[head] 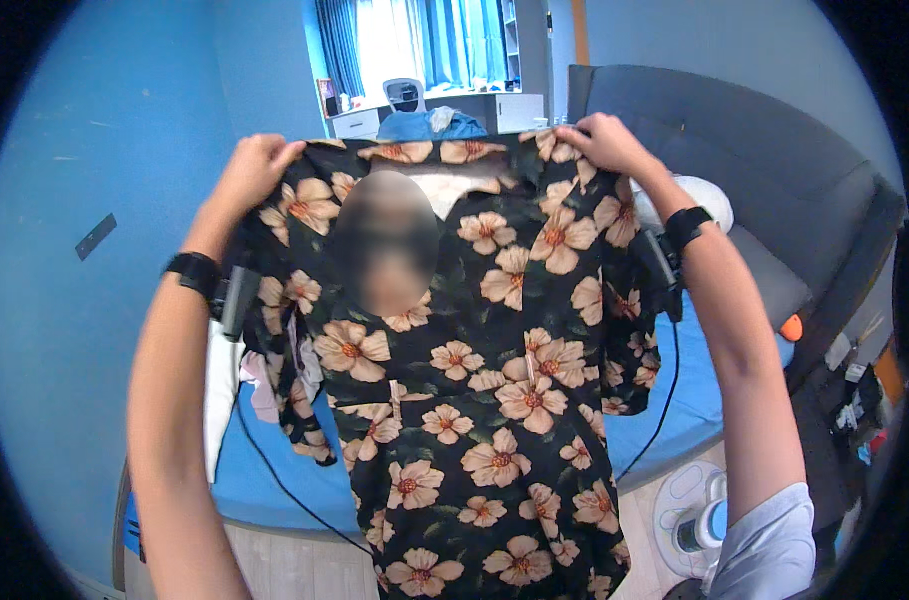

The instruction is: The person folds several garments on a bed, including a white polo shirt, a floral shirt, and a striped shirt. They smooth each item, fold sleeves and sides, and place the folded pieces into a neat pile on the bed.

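Note:
A black short-sleeved garment with large beige flowers, probably a dress, hangs spread out before me. My left hand pinches its left shoulder between thumb and fingers. At the opposite shoulder, my right hand grips the cloth in the same way. The neckline lies between the hands, and a blurred oval covers part of the chest. Both sleeves droop at the sides, and the lower end runs past the bottom of the view. A black strap with a small device and a cable sits on each wrist.
Behind the garment stands a bed with a blue sheet and a grey padded headboard. Light clothing lies on the bed's left. At right, a white container with a blue lid stands on a round white surface. A white chair and desk are by the window.

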The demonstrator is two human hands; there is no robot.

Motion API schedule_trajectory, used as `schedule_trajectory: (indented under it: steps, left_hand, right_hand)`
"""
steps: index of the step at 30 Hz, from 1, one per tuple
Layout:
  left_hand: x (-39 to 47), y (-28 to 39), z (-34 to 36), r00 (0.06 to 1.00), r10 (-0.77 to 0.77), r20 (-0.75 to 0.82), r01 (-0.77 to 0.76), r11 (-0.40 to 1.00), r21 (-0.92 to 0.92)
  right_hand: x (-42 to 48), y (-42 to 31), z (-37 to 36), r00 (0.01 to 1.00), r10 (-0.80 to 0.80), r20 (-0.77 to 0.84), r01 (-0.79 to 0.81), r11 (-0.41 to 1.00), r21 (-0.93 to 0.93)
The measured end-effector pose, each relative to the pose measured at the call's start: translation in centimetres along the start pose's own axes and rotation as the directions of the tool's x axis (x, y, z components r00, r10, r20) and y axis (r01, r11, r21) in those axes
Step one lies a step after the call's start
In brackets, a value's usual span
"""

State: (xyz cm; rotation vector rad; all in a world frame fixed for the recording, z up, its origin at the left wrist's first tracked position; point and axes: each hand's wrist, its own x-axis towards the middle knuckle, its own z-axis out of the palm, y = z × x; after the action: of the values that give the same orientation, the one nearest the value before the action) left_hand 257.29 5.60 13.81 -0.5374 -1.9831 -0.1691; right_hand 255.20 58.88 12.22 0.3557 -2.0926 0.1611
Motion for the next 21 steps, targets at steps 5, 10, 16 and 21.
schedule_trajectory:
  steps: [5,10,16,21]
  left_hand:
    - [-3.6,1.0,4.8,0.983,-0.133,0.126,0.121,0.988,0.096]
    - [-9.2,7.3,2.5,0.984,0.172,0.035,-0.167,0.979,-0.118]
    - [-30.2,14.8,-12.1,0.808,-0.397,0.434,0.561,0.743,-0.365]
    - [-43.5,20.8,-16.1,0.262,-0.585,0.767,0.964,0.197,-0.180]
  right_hand:
    - [-2.2,-2.3,3.6,0.996,0.037,0.081,-0.027,0.993,-0.115]
    - [-7.6,-5.0,1.0,0.998,0.057,0.030,-0.052,0.986,-0.160]
    - [-27.3,-11.2,-13.7,0.948,0.249,0.200,-0.316,0.813,0.489]
    - [-42.0,-18.0,-16.2,0.337,0.352,0.873,-0.881,0.445,0.160]
